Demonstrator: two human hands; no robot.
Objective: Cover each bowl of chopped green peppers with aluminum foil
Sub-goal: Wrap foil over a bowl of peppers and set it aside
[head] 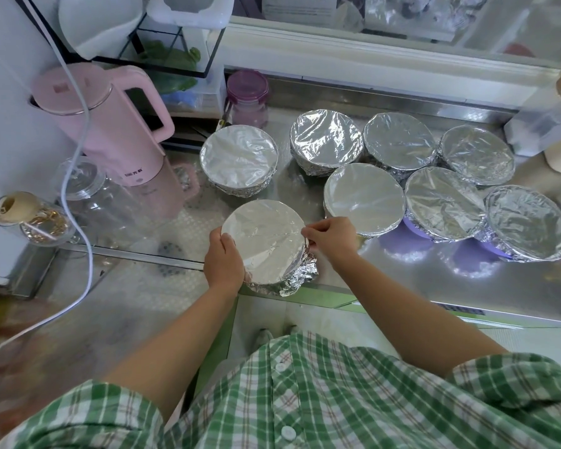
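- Working at the desk's (402, 280) near edge on the foil-covered bowl (266, 244), kept close for reach.
- Gripping its left rim with the left hand (224, 260), probably to brace it.
- Pinching the right rim with the right hand (331, 238), seemingly crimping the cover down.
- Parked behind: seven wrapped bowls (326, 139), likely finished.

Left grip (224, 260) curled in clasp, right grip (331, 238) in fingertip pinch.
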